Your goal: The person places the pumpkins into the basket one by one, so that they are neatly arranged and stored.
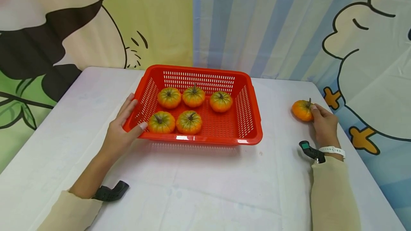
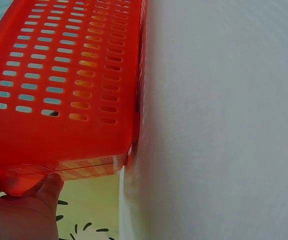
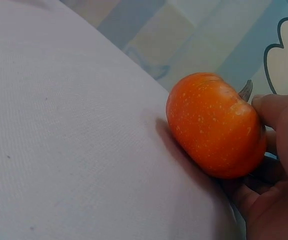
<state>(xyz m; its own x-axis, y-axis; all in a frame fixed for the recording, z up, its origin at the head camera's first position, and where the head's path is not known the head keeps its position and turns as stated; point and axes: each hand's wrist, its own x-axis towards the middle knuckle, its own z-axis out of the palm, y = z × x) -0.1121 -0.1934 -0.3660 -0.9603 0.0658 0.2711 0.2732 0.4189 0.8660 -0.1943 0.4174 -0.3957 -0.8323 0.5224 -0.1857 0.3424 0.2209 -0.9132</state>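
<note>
My left hand (image 1: 120,126) grips the rim of a red plastic basket (image 1: 218,139) at its near left corner, thumb over the rim and fingers along the outer side. In the left wrist view, the hand (image 2: 26,210) shows at the slotted wall's lower corner. Several small orange pumpkins (image 1: 189,122) with greenish tops lie inside the basket, mostly toward its left half. Far to the right, my right hand (image 1: 325,122) holds another small pumpkin (image 1: 302,110) by its right side, close over the table. Seen from the right wrist, the thumb presses near the stem of this pumpkin (image 3: 214,125).
A white cloth covers the table (image 1: 199,188), with its right edge just beyond the right hand. Behind it hangs a printed curtain (image 1: 273,24) with cartoon figures. Each wrist wears a black device (image 1: 110,191); a white band (image 1: 332,150) circles the right wrist.
</note>
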